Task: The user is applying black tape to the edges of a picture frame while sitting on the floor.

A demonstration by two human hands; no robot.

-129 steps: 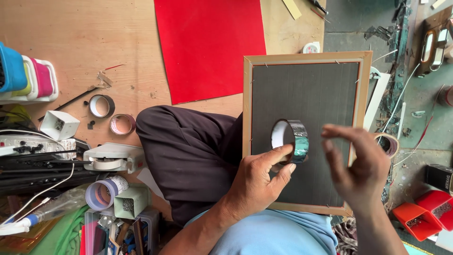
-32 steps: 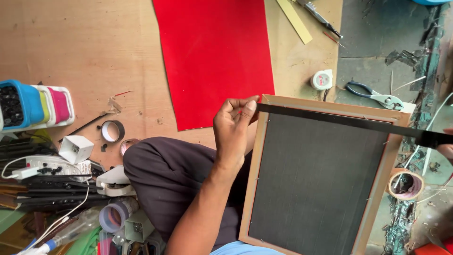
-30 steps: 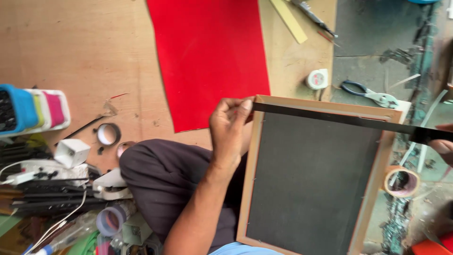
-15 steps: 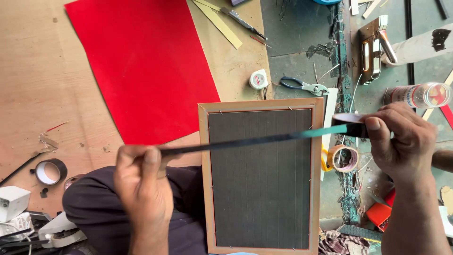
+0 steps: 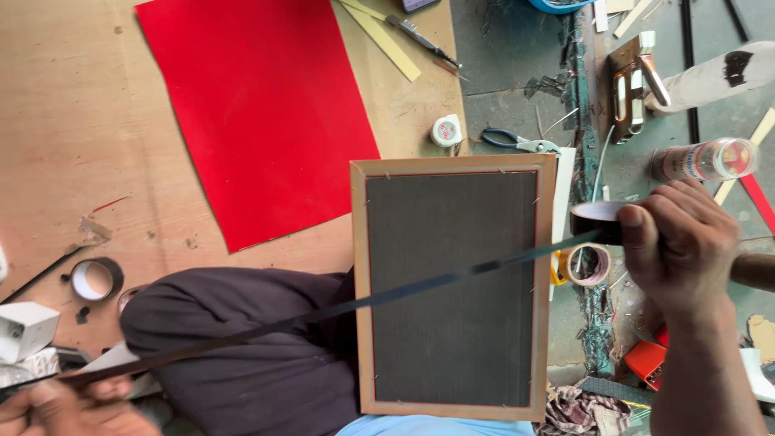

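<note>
A long strip of dark tape (image 5: pixel 379 299) runs taut and slanting across the scene, from the lower left corner up to the right, passing over the dark backing board of a wooden picture frame (image 5: pixel 362 282). The frame lies face down across the person's lap, its pale wood border studded with small nails along the inner edge; a dark trouser leg (image 5: pixel 242 347) shows beneath it on the left.

The right hand (image 5: pixel 682 242) is closed around the dark tape roll (image 5: pixel 593 220), fingers wrapped over the top of the roll, just beyond the frame's right edge. The left hand (image 5: pixel 60 404) is at the bottom left corner, blurred and partly cut off by the picture's edge; its fingers appear pinched on the free end of the strip, though the exact grip cannot be made out.

Beyond the frame, a red sheet (image 5: pixel 250 105) lies flat on the plywood floor (image 5: pixel 73 145). Near the frame's upper edge sit a small white tape measure (image 5: pixel 446 131) and a pair of blue-handled scissors (image 5: pixel 517 141). A tan tape roll (image 5: pixel 588 265) lies just beside the frame's right edge, under the strip. To the left, a grey tape roll (image 5: pixel 94 278) rests on the plywood, with a small white box (image 5: pixel 24 331) near it. A clear plastic bottle (image 5: pixel 704 160) lies above the right hand.
</note>
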